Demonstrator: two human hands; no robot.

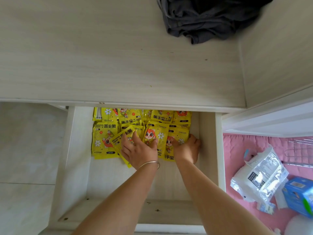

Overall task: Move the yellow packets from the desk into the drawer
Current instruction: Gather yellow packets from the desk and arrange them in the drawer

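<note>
Head view: both hands (140,150) on yellow packets (105,141), drawer (79,158).

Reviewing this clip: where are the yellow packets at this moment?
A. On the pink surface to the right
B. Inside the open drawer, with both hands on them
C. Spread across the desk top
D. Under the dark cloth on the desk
B. The yellow packets lie inside the open drawer, with the left hand and right hand resting on them; none shows on the desk, where only a dark cloth lies.
</note>
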